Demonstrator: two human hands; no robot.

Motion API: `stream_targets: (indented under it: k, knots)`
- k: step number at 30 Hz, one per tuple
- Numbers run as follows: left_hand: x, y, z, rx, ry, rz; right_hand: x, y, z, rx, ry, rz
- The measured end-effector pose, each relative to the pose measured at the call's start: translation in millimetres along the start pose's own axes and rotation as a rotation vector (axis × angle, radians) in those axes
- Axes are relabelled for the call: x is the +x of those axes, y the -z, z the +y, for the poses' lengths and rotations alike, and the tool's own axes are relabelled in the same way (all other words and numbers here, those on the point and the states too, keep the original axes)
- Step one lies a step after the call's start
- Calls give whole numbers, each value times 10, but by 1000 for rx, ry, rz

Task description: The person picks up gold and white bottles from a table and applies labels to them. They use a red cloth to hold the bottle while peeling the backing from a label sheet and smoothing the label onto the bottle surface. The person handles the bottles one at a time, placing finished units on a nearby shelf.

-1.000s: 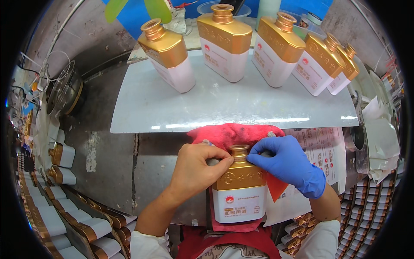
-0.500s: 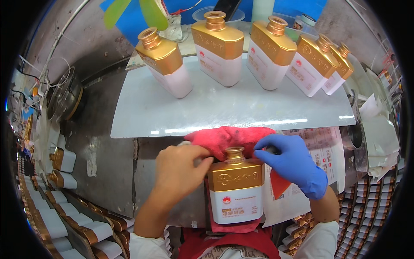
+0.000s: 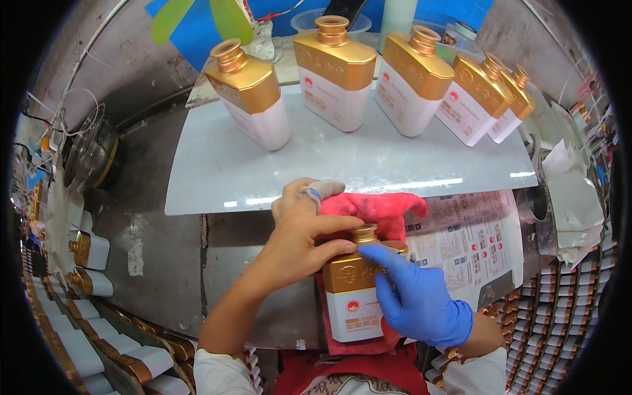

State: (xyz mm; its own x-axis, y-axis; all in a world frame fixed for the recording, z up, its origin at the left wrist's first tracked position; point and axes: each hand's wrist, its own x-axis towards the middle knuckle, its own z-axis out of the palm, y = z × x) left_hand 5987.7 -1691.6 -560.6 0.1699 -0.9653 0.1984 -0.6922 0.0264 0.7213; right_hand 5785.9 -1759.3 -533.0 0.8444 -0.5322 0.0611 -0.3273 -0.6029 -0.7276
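A bottle (image 3: pixel 353 316) with a gold shoulder and white printed body stands in front of me on red cloth. My left hand (image 3: pixel 306 230), bare but for covers on some fingertips, closes thumb and index finger about its gold neck (image 3: pixel 366 232). The other fingers reach over a pinkish-red cloth (image 3: pixel 375 207) behind the bottle. My right hand (image 3: pixel 421 303), in a blue glove, lays its index finger at the neck's base and covers the bottle's right side. Beneath its curled fingers shows part of an orange-red flat piece (image 3: pixel 390 337), which looks held; the grip is mostly hidden.
Several like bottles (image 3: pixel 336 79) stand on a pale grey board (image 3: pixel 316 164) beyond my hands. Printed paper sheets (image 3: pixel 467 243) lie at the right. Rows of bottles fill racks at the left (image 3: pixel 118 336) and right (image 3: pixel 559 316). Green fan blades (image 3: pixel 230 20) show at the back.
My left hand has come right onto the bottle's neck. The gloved right hand has moved down and left over the bottle, and the orange-red piece has shifted with it. The cloth has shifted slightly right.
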Motion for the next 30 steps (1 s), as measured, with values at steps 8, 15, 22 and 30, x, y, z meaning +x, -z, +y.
stream_targets:
  k: [8, 15, 22, 30]
  knots:
    - [45, -58, -127, -45, -75, 47, -6, 4, 22, -76, -63, 86]
    - [74, -14, -167, -103, -95, -13, 147, 3, 71, -14, -137, 5]
    - [-15, 63, -171, 1, -104, 52, 376, 94, 207, 154, -338, -271]
    - [-1280, -608, 67, -498, 124, 184, 130, 259, 432, 151, -463, -151]
